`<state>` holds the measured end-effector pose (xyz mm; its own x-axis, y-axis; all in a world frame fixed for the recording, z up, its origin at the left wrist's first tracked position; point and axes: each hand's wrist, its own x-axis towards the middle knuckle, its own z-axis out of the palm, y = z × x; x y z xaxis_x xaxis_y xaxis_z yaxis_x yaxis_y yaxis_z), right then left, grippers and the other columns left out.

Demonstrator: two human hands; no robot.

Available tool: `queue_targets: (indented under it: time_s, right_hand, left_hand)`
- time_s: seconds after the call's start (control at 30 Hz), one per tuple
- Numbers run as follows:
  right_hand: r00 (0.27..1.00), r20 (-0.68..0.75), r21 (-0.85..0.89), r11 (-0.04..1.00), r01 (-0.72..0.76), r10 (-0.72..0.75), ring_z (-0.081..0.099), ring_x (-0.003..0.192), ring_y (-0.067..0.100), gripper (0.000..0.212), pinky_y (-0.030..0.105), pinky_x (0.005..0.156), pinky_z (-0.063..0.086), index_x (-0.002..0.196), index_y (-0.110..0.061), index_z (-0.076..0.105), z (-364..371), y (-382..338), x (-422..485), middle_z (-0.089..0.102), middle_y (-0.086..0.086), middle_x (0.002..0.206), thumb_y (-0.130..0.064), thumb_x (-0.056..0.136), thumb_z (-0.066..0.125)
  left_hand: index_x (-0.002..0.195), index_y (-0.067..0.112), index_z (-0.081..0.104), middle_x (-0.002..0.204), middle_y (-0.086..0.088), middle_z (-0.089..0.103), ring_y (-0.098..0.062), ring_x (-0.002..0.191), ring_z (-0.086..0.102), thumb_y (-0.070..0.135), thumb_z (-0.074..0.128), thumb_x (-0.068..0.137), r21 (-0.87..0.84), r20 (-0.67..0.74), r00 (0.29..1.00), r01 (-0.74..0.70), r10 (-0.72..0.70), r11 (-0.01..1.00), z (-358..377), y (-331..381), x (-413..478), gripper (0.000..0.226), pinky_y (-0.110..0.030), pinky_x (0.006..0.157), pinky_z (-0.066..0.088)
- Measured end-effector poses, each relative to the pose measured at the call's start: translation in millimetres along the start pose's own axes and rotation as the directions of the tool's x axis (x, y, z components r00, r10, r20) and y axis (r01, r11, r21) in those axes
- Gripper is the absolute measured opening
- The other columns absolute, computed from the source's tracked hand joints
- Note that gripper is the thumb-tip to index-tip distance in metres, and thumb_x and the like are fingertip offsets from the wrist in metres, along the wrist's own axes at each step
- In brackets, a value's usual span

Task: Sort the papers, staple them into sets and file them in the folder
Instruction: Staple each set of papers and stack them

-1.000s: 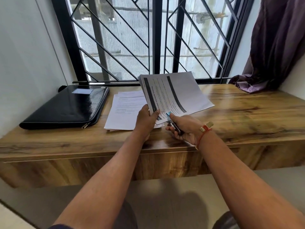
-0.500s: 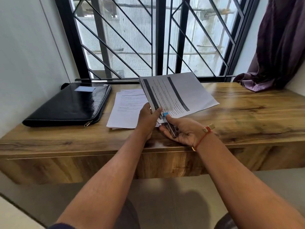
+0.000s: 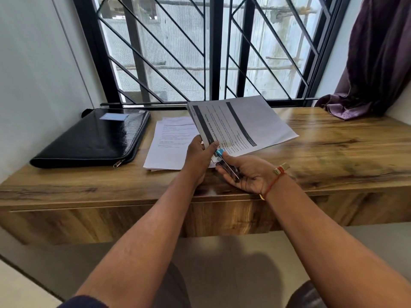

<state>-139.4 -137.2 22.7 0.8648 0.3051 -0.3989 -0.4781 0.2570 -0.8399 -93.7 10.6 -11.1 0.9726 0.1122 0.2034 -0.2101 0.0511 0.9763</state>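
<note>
Wooden desk (image 3: 322,165) below barred window (image 3: 218,52). I see left hand (image 3: 199,158) pinching corner of paper set (image 3: 262,123), lifted off desk so stapler (image 3: 229,167) can bite it. Right hand (image 3: 249,176) wraps stapler, blue nose on that corner. My guess: stapling step now. Loose pile (image 3: 171,150) lies flat, waiting. Black folder (image 3: 93,138) sits left, looks zipped; can't see inside.

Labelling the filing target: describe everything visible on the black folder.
The black folder looks like glossy leather, zipped shut, lying flat at the left end of the wooden desk, by the wall. A zip pull sits at its near corner; a pale label sits on top. The loose paper stack lies beside it, not touching.
</note>
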Motion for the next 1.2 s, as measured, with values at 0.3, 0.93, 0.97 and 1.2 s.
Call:
queue_targets:
  time_s: [0.3,0.93,0.97,1.2]
  right_hand:
    - [0.998,-0.037,-0.099,0.994,0.039,-0.043,0.065,0.065,0.008,0.027,0.020,0.055,0.056,0.107,-0.007,0.063,4,3,-2,0.071,0.006,0.080,-0.029,0.091,0.068]
    - [0.987,-0.109,-0.325,0.943,0.076,-0.117,0.065,0.065,0.011,0.036,0.026,0.062,0.056,0.105,-0.005,0.067,-15,-9,-11,0.073,0.013,0.091,-0.038,0.094,0.063]
    - [0.968,-0.159,-0.421,0.900,0.110,-0.193,0.064,0.065,0.011,0.035,0.028,0.063,0.056,0.100,-0.005,0.067,-23,-12,-11,0.072,0.012,0.089,-0.039,0.093,0.063]
    - [0.644,-0.250,-0.947,0.045,-0.317,-0.723,0.063,0.095,0.035,0.036,0.035,0.074,0.046,0.095,-0.012,0.068,-90,-27,3,0.069,0.015,0.098,-0.046,0.095,0.057]
  left_hand:
    - [0.129,0.009,0.055,0.122,-0.007,0.068,-0.021,0.112,0.068,0.009,0.064,0.096,-0.128,0.037,0.999,0.002,0.002,0.992,-2,1,-3,0.033,-0.042,0.092,0.059]
    - [0.115,0.016,0.058,0.121,-0.010,0.068,-0.025,0.112,0.068,0.003,0.061,0.097,-0.249,0.038,0.999,0.029,-0.020,0.968,-2,4,-3,0.023,-0.048,0.097,0.055]
    - [0.116,0.016,0.058,0.122,-0.011,0.068,-0.026,0.112,0.068,0.003,0.061,0.097,-0.249,0.036,0.999,0.035,-0.027,0.968,-2,4,-1,0.024,-0.048,0.097,0.055]
    - [0.127,0.013,0.056,0.126,-0.011,0.067,-0.024,0.112,0.068,0.005,0.063,0.096,-0.253,0.023,0.999,0.052,-0.048,0.966,-4,-1,3,0.033,-0.047,0.094,0.057]
